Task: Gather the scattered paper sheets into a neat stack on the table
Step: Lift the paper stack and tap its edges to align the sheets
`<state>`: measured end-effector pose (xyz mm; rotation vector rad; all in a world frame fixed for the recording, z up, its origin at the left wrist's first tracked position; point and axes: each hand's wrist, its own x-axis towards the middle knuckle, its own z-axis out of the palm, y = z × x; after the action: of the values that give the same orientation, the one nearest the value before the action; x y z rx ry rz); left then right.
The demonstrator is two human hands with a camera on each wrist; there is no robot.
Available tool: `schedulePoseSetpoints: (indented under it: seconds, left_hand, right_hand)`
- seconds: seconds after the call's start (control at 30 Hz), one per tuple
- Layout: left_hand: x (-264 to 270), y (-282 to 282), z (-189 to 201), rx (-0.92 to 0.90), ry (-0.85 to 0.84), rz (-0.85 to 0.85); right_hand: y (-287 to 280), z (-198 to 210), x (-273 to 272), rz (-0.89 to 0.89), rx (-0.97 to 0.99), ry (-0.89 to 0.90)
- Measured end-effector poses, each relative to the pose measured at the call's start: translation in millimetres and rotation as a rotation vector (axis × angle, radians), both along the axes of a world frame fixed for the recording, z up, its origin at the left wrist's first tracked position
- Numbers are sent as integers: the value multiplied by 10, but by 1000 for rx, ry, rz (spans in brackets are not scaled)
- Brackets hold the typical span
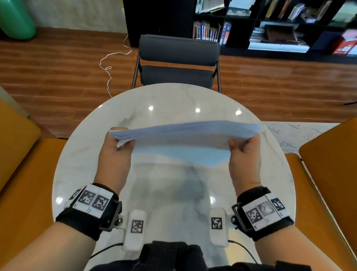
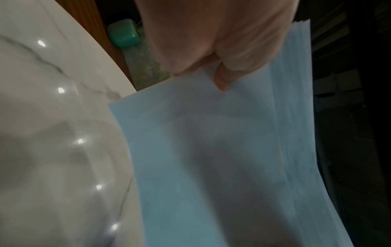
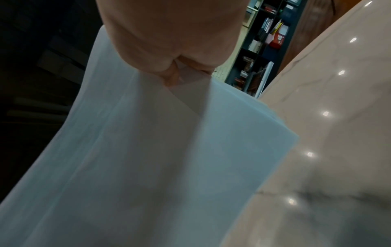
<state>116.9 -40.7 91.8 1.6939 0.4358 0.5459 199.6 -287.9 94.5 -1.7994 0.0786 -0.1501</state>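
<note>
Nearest the body, two white tagged boxes (image 1: 134,230) sit on the round marble table (image 1: 93,170) at its near edge, one by each wrist. Left hand (image 1: 115,157) grips the left end of the paper stack (image 1: 186,134), fingers curled round the edge; left wrist view shows one fingertip (image 2: 221,81) pressed on the sheet face. Right hand (image 1: 244,163) grips the right end the same way, thumb on the near side, fingers wrapped behind. Stack is held on edge between both hands over the table middle, tilted, right end higher; can't tell whether its lower edge touches the tabletop. Left-end sheet edges are fanned slightly, not flush. Tabletop beyond the paper is bare marble out to the far rim. Orange seats (image 1: 3,160) flank the table left and right. Past the far rim: dark chair (image 1: 177,61), wood floor, white cable (image 1: 108,67), green pot (image 1: 11,16), black bookshelf (image 1: 297,24).
</note>
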Motion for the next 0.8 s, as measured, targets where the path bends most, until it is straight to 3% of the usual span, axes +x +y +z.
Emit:
schedulePoseSetpoints:
  seconds: [0.13, 0.33, 0.53, 0.63, 0.8]
  left_hand:
    - [5, -11, -66, -93, 44, 6]
    - [-88, -114, -495, -74, 366, -50]
    - [7, -99, -138, -103, 239, 6]
    - [-1, -86, -141, -141, 181, 13]
    - [-118, -94, -482, -99, 378, -75]
  right_hand:
    - [1, -28, -25, -8, -51, -43]
    - [-43, -517, -198, 45, -180, 252]
    - [-34, -247, -42, 52, -161, 172]
    - [-34, -232, -53, 51, -148, 138]
    - [-71, -503, -172, 79, -185, 301]
